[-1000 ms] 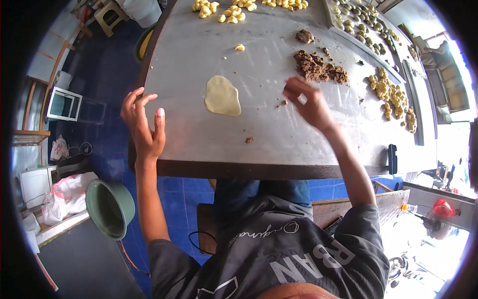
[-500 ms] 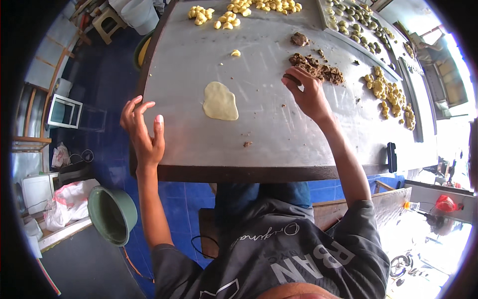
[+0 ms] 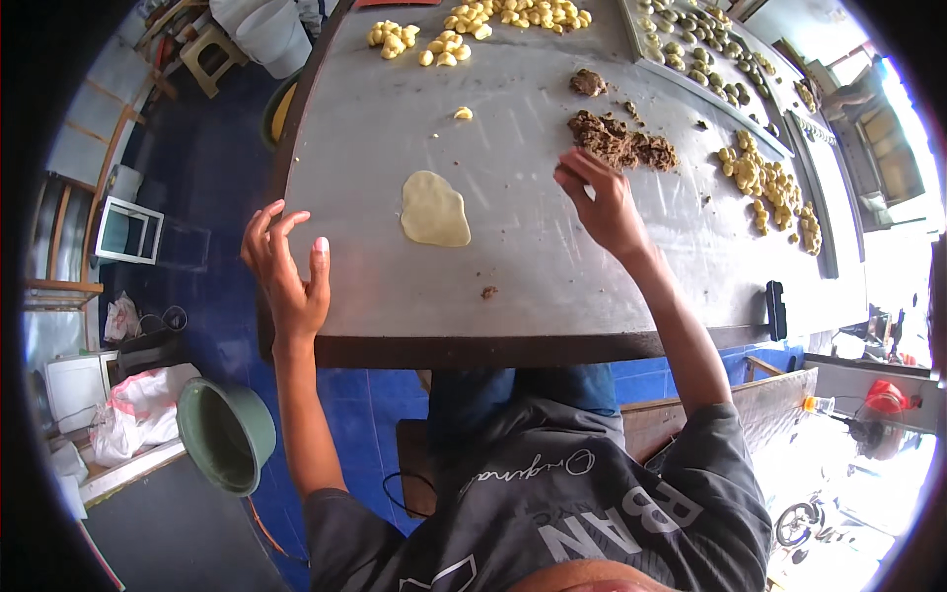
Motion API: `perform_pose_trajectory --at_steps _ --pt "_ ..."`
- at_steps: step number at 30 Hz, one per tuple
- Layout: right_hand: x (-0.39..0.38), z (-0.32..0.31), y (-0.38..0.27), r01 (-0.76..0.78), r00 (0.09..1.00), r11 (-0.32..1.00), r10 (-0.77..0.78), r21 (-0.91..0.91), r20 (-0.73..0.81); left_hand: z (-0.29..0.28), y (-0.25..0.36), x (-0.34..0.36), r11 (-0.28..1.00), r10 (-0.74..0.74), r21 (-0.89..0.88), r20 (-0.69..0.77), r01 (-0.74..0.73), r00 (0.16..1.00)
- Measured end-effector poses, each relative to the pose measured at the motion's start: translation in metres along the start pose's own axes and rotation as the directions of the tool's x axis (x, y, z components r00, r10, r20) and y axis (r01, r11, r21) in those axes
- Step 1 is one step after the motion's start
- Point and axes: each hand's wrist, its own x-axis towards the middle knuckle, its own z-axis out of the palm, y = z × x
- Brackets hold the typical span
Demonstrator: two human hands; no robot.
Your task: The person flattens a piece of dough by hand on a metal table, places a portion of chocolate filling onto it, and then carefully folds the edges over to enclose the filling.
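A thin, flat round of pale dough [image 3: 435, 210] lies on the metal table [image 3: 464, 291]. My left hand [image 3: 288, 271] is raised at the table's left edge, fingers apart and loosely curved, holding nothing. My right hand [image 3: 607, 207] is just below the pile of crumbly brown mixture [image 3: 612, 138], fingers pinched; what sits between the fingertips is too small to make out. A brown lump [image 3: 589, 83] lies behind that pile and small crumbs are scattered near the dough.
Yellow dough balls [image 3: 533, 14] cluster at the back, more yellowish pieces [image 3: 769, 178] at the right. A tray [image 3: 632, 49] of greenish balls is at back right. A black object [image 3: 776, 311] sits at the front right edge. A green tub [image 3: 225, 439] stands low at left.
The whole view has shifted slightly downward. My right hand went up toward the brown pile, then came slightly back, fingers still pinched. My left hand has barely moved.
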Motion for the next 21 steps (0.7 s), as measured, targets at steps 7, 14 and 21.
perform_pose_trajectory --at_steps 7,14,21 --pt "0.032 0.036 0.028 0.379 0.915 0.923 -0.363 -0.069 0.177 -0.001 -0.001 0.005 1.0 0.007 -0.014 -0.015 -0.007 1.0" --pt "-0.003 0.004 0.02 0.17 0.921 0.949 -0.058 -0.264 0.386 -0.001 0.003 0.008 1.0 0.012 -0.004 0.026 -0.012 1.0" --pt "0.012 -0.021 0.056 0.394 0.692 0.919 -0.282 -0.02 0.665 0.005 0.012 0.01 0.999 0.018 -0.035 0.013 -0.017 1.0"
